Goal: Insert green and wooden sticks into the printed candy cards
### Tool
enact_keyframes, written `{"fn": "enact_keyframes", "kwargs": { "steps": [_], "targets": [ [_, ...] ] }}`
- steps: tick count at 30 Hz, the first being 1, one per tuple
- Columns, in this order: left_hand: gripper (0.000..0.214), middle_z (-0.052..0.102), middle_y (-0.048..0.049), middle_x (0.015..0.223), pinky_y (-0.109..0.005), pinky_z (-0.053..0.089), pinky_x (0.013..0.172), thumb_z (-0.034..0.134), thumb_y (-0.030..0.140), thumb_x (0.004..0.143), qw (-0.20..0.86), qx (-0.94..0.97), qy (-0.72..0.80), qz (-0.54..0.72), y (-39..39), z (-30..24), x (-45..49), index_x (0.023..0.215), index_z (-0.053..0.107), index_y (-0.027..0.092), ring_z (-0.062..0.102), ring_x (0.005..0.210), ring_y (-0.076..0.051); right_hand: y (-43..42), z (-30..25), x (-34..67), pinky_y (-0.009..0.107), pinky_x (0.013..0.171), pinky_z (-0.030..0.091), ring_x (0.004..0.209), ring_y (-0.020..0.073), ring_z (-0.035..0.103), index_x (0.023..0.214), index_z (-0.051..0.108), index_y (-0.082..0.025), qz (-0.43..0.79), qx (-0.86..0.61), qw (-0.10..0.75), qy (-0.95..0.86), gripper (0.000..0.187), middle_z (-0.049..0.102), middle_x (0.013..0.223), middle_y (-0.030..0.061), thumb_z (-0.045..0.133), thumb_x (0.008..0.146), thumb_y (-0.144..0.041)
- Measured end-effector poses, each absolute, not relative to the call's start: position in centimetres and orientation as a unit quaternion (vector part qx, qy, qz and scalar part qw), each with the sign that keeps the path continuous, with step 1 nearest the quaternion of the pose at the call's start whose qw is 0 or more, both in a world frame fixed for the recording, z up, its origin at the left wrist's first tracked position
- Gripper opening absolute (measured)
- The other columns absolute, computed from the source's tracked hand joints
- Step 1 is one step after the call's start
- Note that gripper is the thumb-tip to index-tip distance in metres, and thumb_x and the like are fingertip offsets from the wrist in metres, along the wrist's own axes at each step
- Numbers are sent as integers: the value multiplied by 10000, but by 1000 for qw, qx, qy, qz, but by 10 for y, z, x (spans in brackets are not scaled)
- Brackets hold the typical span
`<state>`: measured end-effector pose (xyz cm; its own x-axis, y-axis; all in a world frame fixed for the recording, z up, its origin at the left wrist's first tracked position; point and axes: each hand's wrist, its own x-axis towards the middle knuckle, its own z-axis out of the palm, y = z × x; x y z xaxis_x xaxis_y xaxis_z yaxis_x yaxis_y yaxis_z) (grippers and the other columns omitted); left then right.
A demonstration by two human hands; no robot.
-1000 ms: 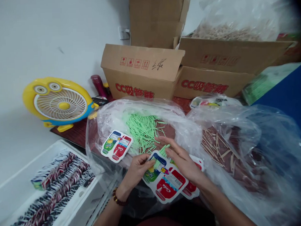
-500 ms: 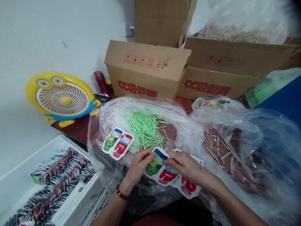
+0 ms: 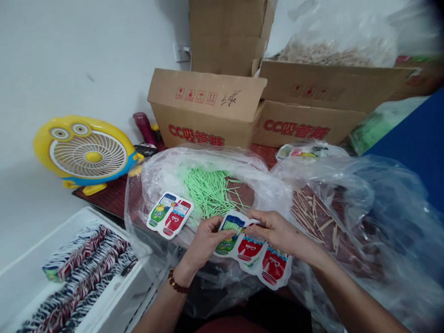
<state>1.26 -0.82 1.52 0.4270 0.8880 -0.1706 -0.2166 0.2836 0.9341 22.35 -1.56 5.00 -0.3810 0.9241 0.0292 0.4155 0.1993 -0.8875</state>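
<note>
My left hand (image 3: 203, 241) and my right hand (image 3: 276, 230) both pinch a small stack of bottle-shaped printed packets (image 3: 252, 253), green and red, held just above the near edge of an open clear bag. A few green sticks (image 3: 232, 225) lie under the top packet between my fingertips. Behind them a heap of loose green sticks (image 3: 208, 191) fills that bag. One more two-bottle packet (image 3: 170, 215) lies flat to the left inside it.
A second clear bag with brown sticks (image 3: 318, 216) sits on the right. A white tray of packed striped packets (image 3: 83, 273) is at the lower left. A yellow fan (image 3: 85, 152), cardboard boxes (image 3: 205, 106) and a dark red bottle (image 3: 143, 126) stand behind.
My right hand came off the green sticks and closed on the packets' top edge. Both hands pulled the stack closer together and slightly up.
</note>
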Motion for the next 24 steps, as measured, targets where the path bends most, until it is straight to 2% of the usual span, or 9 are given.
{"fn": "enact_keyframes", "kwargs": {
  "steps": [5,9,14,20,24],
  "targets": [
    [215,731,-32,760,-266,493,647,757,287,715,693,474,399,369,-10,17,19,851,744,122,624,646,-156,-15,43,234,219,548,374,599,122,512,793,672,-202,424,-481,280,-715,185,607,658,-38,572,852,-346],
    [258,751,-39,805,-295,516,703,774,284,696,720,456,385,354,-13,20,24,903,748,132,651,687,-173,-14,41,242,209,558,373,624,118,515,775,647,-189,430,-486,275,-709,186,600,674,-36,565,857,-335],
    [240,761,-52,789,-284,521,667,790,282,674,707,459,398,363,-13,23,30,847,754,119,662,671,-183,-13,39,247,195,550,354,632,111,516,759,639,-176,434,-489,269,-707,157,597,675,-34,590,832,-306],
    [263,772,-63,866,-303,539,701,770,273,705,722,443,386,367,-17,17,30,922,730,130,685,713,-193,-8,39,240,199,559,346,640,112,511,756,643,-179,420,-493,263,-716,146,603,687,-27,573,832,-281],
    [268,776,-64,845,-304,549,673,781,261,692,709,433,414,373,-19,6,19,916,727,123,694,693,-202,-1,36,229,201,563,356,635,112,511,751,645,-170,436,-478,259,-717,171,593,675,-27,589,820,-317]
  ]
}}
